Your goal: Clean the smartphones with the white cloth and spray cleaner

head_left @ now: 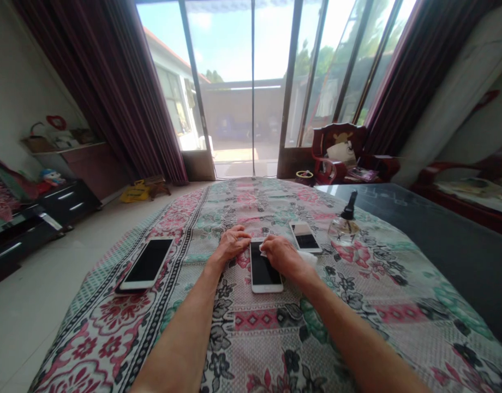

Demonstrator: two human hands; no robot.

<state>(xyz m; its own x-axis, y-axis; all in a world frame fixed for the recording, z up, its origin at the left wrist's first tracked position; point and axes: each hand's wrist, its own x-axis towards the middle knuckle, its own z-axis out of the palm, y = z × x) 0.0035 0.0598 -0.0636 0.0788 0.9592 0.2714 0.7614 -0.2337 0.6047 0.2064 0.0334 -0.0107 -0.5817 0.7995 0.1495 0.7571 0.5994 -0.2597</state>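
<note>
A white phone [266, 271] lies face up on the flowered cloth [243, 333] in front of me. My left hand [231, 243] rests at the phone's upper left corner with its fingers curled down, steadying it. My right hand [280, 252] is closed on a small white cloth [307, 256] and presses it onto the top of the phone's dark screen. A second white phone [305, 237] lies just right of my right hand. A third, larger phone [147, 263] lies off to the left.
A clear spray bottle with a black top [344, 225] stands right of the phones. The dark tabletop [447, 240] shows bare at the right. A red wooden chair [336, 150] stands beyond the table by the glass doors. Low dark drawers [38, 215] line the left wall.
</note>
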